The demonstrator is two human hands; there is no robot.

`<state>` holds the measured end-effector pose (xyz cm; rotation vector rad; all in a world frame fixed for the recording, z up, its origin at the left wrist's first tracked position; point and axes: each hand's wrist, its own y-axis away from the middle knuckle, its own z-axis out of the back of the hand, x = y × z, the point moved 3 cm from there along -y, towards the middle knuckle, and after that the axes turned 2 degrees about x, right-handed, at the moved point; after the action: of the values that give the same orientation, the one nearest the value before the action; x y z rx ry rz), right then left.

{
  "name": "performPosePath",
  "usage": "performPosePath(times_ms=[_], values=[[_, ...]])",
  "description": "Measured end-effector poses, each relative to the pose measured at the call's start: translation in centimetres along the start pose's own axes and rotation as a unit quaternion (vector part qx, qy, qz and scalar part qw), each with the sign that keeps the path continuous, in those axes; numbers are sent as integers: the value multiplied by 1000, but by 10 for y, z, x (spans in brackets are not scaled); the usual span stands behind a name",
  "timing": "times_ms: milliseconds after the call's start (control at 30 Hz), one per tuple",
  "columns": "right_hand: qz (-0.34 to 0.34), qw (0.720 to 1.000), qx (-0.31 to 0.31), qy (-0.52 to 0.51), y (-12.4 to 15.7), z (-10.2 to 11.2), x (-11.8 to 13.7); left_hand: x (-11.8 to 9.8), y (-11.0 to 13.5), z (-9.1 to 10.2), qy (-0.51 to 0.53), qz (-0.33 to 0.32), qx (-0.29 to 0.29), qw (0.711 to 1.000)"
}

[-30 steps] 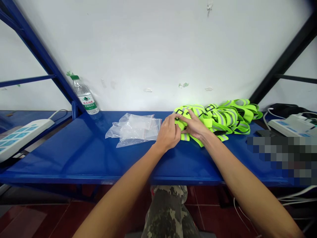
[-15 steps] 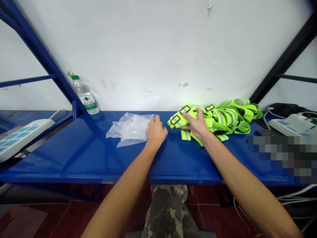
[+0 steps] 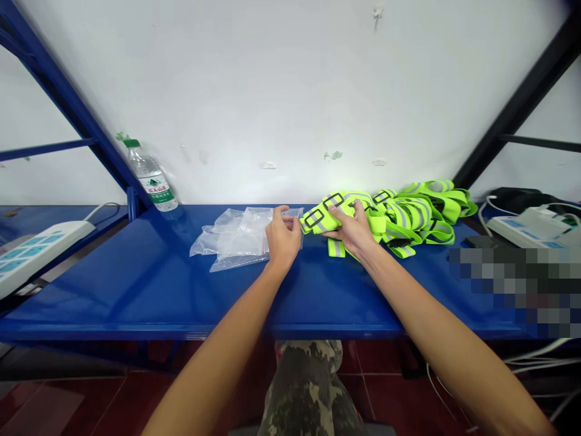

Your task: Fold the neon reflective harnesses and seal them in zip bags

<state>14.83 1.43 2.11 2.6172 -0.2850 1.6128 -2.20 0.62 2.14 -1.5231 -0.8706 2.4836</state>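
Right grip (image 3: pixel 353 229) on reflective band (image 3: pixel 324 217), left hand (image 3: pixel 283 237) at bag edge (image 3: pixel 290 212)

Workroom with a packing bench: a blue steel shelf bench (image 3: pixel 136 290) lies under the left hand (image 3: pixel 284 237) and right hand (image 3: pixel 354 229), with a power strip (image 3: pixel 45 248) leftward, another power strip (image 3: pixel 521 230) rightward, and a white wall (image 3: pixel 290 91) beyond.

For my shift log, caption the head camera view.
Left hand at the edge of a clear plastic bag, right hand holding yellow reflective straps, on a blue shelf.
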Motion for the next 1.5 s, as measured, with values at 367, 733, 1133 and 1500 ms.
performPosePath(times_ms=[367,733,1133,1500], values=[[145,985,-21,90,11,-9,-6,0,3,-5,47,-51,-21,997],[205,969,-84,107,20,-13,-11,-11,12,-10,24,-79,-17,996],[67,994,22,81,26,-25,-25,-17,13,0,-53,-102,-49,992],[7,997,-33,-69,15,-16,-19,-24,22,-8,-47,-118,-21,992]])
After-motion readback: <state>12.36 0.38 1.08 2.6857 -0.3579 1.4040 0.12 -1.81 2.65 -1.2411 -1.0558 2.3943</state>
